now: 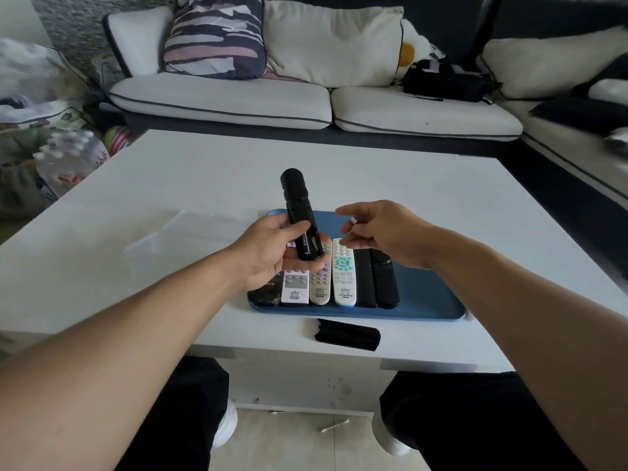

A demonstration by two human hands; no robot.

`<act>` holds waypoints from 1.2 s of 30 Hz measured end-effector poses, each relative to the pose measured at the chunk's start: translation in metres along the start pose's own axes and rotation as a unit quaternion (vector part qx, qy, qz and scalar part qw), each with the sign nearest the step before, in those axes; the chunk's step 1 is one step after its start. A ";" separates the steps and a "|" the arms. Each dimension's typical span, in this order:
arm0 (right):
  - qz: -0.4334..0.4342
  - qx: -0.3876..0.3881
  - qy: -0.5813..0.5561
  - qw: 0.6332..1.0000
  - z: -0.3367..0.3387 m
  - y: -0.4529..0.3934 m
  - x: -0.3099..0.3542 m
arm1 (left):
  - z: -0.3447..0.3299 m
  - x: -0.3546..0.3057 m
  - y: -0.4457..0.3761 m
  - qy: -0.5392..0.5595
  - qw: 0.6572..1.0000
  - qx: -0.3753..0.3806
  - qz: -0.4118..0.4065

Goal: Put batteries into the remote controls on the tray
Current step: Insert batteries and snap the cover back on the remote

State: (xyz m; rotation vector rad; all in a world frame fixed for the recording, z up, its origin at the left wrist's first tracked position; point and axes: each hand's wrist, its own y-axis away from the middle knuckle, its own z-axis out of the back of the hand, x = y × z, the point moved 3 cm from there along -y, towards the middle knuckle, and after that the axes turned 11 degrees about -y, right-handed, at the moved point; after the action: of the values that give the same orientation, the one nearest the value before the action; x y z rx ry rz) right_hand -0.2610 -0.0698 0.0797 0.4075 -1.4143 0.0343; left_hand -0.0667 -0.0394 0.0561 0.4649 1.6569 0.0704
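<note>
Left hand [272, 248] holds the black remote [300, 215] upright above the tray [424, 294], open back facing right, while right hand [377, 232], just beside, pinches a small battery [353, 220].

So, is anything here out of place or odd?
Yes, one thing: a black battery cover lies alone on the table, just off the near edge of the blue tray. It likely belongs to the black remote held in the left hand. The remotes on the tray lie in a tidy row.
</note>
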 end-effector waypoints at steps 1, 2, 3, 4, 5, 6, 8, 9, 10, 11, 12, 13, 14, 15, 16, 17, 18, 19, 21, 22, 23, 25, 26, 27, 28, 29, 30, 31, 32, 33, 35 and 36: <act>0.015 0.002 0.012 1.000 0.000 0.000 0.000 | 0.001 0.000 -0.001 -0.012 1.000 -0.007 -0.004; 0.030 0.004 0.024 0.999 -0.001 0.001 0.001 | 0.002 0.001 -0.002 -0.028 0.999 -0.016 -0.008; 0.043 0.005 0.039 0.998 -0.001 0.002 0.002 | 0.003 0.001 -0.002 -0.041 0.999 -0.025 -0.012; 0.057 0.006 0.054 0.997 -0.002 0.004 0.003 | 0.004 0.000 -0.003 -0.047 0.998 -0.034 -0.016; 0.069 0.007 0.066 0.995 -0.003 0.005 0.004 | 0.005 0.000 -0.004 -0.044 0.998 -0.042 -0.018; 0.077 0.009 0.071 0.994 -0.005 0.006 0.005 | 0.006 -0.001 -0.004 -0.034 0.998 -0.047 -0.019; 0.087 0.012 0.069 0.994 -0.007 0.007 0.007 | 0.007 -0.002 -0.004 -0.018 0.998 -0.055 -0.022; 0.092 0.012 0.068 0.993 -0.008 0.007 0.007 | 0.008 -0.003 -0.004 -0.016 0.998 -0.058 -0.022; 0.097 0.010 0.064 0.993 -0.009 0.007 0.007 | 0.009 -0.002 -0.004 -0.018 0.998 -0.063 -0.023; 0.102 0.005 0.058 0.993 -0.009 0.007 0.008 | 0.010 -0.002 -0.005 -0.023 0.997 -0.069 -0.023; 0.109 -0.002 0.048 0.993 -0.009 0.008 0.009 | 0.010 -0.002 -0.006 -0.029 0.996 -0.075 -0.024; 0.117 -0.011 0.036 0.992 -0.010 0.008 0.010 | 0.011 -0.002 -0.007 -0.034 0.996 -0.081 -0.025; 0.122 -0.018 0.020 0.992 -0.010 0.009 0.011 | 0.012 -0.002 -0.008 -0.036 0.995 -0.085 -0.027; 0.122 -0.021 0.000 0.992 -0.010 0.009 0.011 | 0.012 -0.001 -0.008 -0.037 0.995 -0.087 -0.028; 0.119 -0.019 -0.026 0.992 -0.011 0.009 0.012 | 0.012 -0.001 -0.008 -0.035 0.995 -0.088 -0.028; 0.116 -0.013 -0.051 0.992 -0.011 0.010 0.012 | 0.012 -0.001 -0.008 -0.034 0.995 -0.089 -0.027; 0.113 -0.009 -0.072 0.991 -0.012 0.009 0.012 | 0.012 -0.001 -0.008 -0.035 0.995 -0.089 -0.027; 0.111 -0.007 -0.087 0.990 -0.012 0.009 0.012 | 0.011 -0.001 -0.008 -0.037 0.995 -0.088 -0.028; 0.110 -0.008 -0.104 0.989 -0.013 0.009 0.013 | 0.010 -0.002 -0.007 -0.042 0.995 -0.086 -0.028; 0.112 -0.008 -0.103 0.988 -0.013 0.009 0.013 | 0.009 -0.002 -0.006 -0.042 0.995 -0.085 -0.028; 0.117 -0.008 -0.092 0.989 -0.014 0.009 0.012 | 0.008 -0.003 -0.005 -0.039 0.995 -0.083 -0.027; 0.131 -0.014 -0.050 0.990 -0.013 0.010 0.011 | 0.007 -0.004 -0.004 -0.030 0.996 -0.078 -0.030; 0.137 -0.021 -0.023 0.990 -0.013 0.010 0.011 | 0.007 -0.005 -0.003 -0.025 0.996 -0.077 -0.033; 0.144 -0.032 0.012 0.989 -0.013 0.011 0.011 | 0.007 -0.005 -0.003 -0.020 0.996 -0.078 -0.035; 0.154 -0.046 0.057 0.985 -0.013 0.011 0.011 | 0.007 -0.006 -0.002 -0.015 0.996 -0.082 -0.036; 0.166 -0.062 0.105 0.979 -0.014 0.012 0.012 | 0.007 -0.006 -0.002 -0.013 0.995 -0.088 -0.037; 0.178 -0.075 0.146 0.970 -0.015 0.013 0.013 | 0.007 -0.006 -0.003 -0.010 0.995 -0.093 -0.037; 0.192 -0.082 0.171 0.963 -0.017 0.013 0.014 | 0.007 -0.007 -0.002 -0.007 0.995 -0.097 -0.037; 0.204 -0.083 0.186 0.957 -0.018 0.013 0.015 | 0.008 -0.007 -0.002 -0.001 0.994 -0.101 -0.038; 0.215 -0.081 0.198 0.953 -0.020 0.013 0.016 | 0.009 -0.007 -0.002 0.003 0.994 -0.104 -0.040; 0.229 -0.072 0.222 0.945 -0.023 0.013 0.017 | 0.011 -0.007 -0.003 0.005 0.993 -0.111 -0.041; 0.230 -0.067 0.231 0.943 -0.024 0.013 0.017 | 0.011 -0.007 -0.004 0.004 0.993 -0.114 -0.041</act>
State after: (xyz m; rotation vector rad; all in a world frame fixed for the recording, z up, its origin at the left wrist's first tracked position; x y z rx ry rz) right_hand -0.2388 -0.0540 0.0972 -0.0566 -1.0114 0.3884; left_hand -0.0561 -0.0476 0.0594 0.2224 1.6499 0.1988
